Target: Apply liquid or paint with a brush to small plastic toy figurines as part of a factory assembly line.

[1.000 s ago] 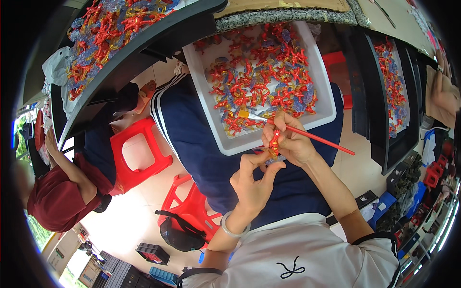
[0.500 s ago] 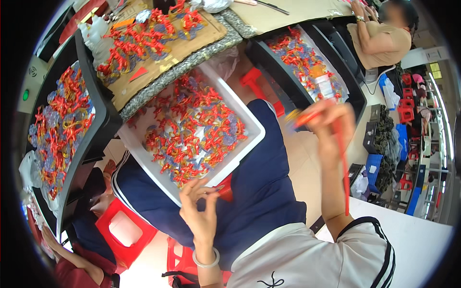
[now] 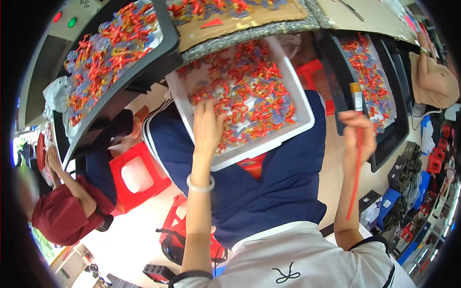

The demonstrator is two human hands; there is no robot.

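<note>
A white plastic tray (image 3: pixel 283 137) rests across my lap, filled with small red, amber and clear violet plastic figurines (image 3: pixel 254 77). My left hand (image 3: pixel 207 126) reaches over the tray's left side, its fingers down at the figurines and its thumb apart from them. It looks open, though the fingertips are partly lost among the pieces. To the right of the tray, my right hand (image 3: pixel 360 137) is closed round a flat paintbrush (image 3: pixel 356 98) with a red handle, a silver ferrule and yellowish bristles pointing up and away.
Black trays of similar figurines stand at left (image 3: pixel 165 41) and right (image 3: pixel 401 129). More figurines lie on a brown board (image 3: pixel 259 19) at the bench. A red stool (image 3: pixel 120 165) is at left. Two other people sit nearby, in a maroon top (image 3: pixel 62 206) and a tan top (image 3: pixel 432 79).
My left hand has moved from the tray's near edge into it, over the figurines. My right hand has turned the brush bristles-up; the amber-and-red piece near its fingers no longer shows. The view has shifted.
</note>
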